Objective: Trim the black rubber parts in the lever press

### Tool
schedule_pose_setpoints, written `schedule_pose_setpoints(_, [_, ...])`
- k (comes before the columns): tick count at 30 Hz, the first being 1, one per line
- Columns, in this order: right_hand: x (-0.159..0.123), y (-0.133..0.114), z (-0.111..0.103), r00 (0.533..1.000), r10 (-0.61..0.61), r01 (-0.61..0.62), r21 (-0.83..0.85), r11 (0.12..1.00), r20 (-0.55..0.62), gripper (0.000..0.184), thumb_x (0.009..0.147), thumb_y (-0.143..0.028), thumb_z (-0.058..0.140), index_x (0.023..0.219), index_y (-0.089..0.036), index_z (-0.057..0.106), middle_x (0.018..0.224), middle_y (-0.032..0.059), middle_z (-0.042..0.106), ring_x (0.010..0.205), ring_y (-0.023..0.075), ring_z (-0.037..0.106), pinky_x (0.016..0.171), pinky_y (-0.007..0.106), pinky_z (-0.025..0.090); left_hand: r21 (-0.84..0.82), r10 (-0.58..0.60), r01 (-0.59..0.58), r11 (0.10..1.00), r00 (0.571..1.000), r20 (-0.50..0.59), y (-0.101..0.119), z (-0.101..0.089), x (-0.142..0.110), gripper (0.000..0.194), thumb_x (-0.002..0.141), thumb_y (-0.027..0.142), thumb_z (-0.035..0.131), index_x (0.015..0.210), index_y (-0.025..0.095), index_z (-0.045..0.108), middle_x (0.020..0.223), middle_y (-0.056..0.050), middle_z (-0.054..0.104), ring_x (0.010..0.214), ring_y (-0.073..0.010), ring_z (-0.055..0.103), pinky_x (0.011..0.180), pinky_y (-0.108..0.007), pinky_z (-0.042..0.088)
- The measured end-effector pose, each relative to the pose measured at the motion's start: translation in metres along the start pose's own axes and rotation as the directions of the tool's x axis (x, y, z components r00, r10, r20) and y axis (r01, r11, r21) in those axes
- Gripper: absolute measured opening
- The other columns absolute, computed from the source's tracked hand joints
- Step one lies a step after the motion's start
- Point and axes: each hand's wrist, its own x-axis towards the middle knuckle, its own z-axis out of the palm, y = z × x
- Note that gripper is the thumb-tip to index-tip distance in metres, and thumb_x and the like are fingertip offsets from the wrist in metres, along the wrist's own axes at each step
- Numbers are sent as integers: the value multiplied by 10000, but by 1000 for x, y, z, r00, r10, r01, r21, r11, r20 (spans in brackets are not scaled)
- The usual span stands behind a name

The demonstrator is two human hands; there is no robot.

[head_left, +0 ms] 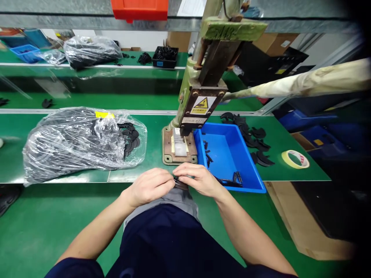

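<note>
From the head view, with twelve o'clock straight ahead, a small black part sits between my left grip and my right grip, at the three o'clock of the one and the nine o'clock of the other. The fingertips of both are drawn in and pinched on it, with hardly any gap left. It is held over my lap, by the near edge of the green tabletop.

The part looks dark, with a curved lower edge; my fingers hide most of it, so I cannot tell its full shape.

At twelve o'clock, just beyond my grips, stands a lever press with a yellow warning label and a worn metal base. Its wrapped lever reaches out between one and two o'clock. At two o'clock, beside the base, a blue bin holds short black strips; past it lie black crescent pieces, and a roll of tape is toward three. At ten o'clock rests a clear bag full of black curved pieces.
</note>
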Motion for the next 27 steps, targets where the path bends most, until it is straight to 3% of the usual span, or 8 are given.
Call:
schedule_pose_setpoints(12, [10,-3,-19,976,-65,60,31,998,208,109,921,-269,598,968,-201,669,912,30,721,851,127,681,781,259,563,-141,-15,20,990,999,40,-2,-1,4,151,943,86,547,1077,108,613,955,-137,720,923,-216,683,816,-332,585])
schedule_pose_setpoints(15, [8,-4,-18,986,-93,96,-16,995,138,88,924,-243,587,954,-207,662,884,28,703,827,126,664,763,263,559,-222,-170,155,963,984,-47,-4,6,0,193,944,88,535,1094,163,631,1039,-122,701,1000,-201,672,846,-323,582])
schedule_pose_setpoints(16, [7,-4,-16,992,-100,104,-40,994,79,95,928,-226,575,967,-208,660,900,38,698,848,133,658,777,276,559,-271,-304,267,925,947,-102,-4,9,-2,213,943,96,539,1115,179,632,1078,-122,690,1022,-199,670,851,-323,583])
schedule_pose_setpoints(18, [4,-2,-10,992,-109,103,-89,991,-66,137,928,-183,554,1015,-209,656,968,72,689,926,157,647,829,320,559,-444,-618,505,740,771,-152,-1,16,-2,246,945,146,561,1181,193,612,1110,-123,682,992,-190,687,817,-315,595])
schedule_pose_setpoints(20, [2,1,-4,975,-119,96,-123,988,-188,182,909,-148,562,1039,-219,666,1027,92,685,998,181,637,882,365,554,-630,-807,617,472,591,-26,3,23,0,273,936,236,607,1204,180,603,1073,-117,701,914,-186,710,771,-303,603])
schedule_pose_setpoints(21, [1,2,-1,966,-123,94,-132,987,-230,195,893,-136,577,1033,-229,677,1037,92,687,1017,189,637,897,376,553,-686,-834,632,362,548,65,6,26,2,292,917,276,642,1188,171,613,1051,-112,713,890,-189,716,765,-301,604])
schedule_pose_setpoints(23, [1,5,5,950,-124,89,-132,987,-286,208,860,-122,612,995,-252,704,1020,75,698,1020,193,645,906,378,555,-707,-828,657,260,529,187,11,32,5,293,876,311,695,1125,163,653,1034,-102,727,896,-198,716,790,-303,598])
schedule_pose_setpoints(27, [1,4,13,901,-33,0,-78,997,-433,217,805,-147,692,974,-280,725,1052,61,700,1092,217,628,989,423,520,-601,-859,716,356,503,90,14,40,8,147,914,268,629,1005,171,691,915,-54,731,796,-156,695,725,-252,576])
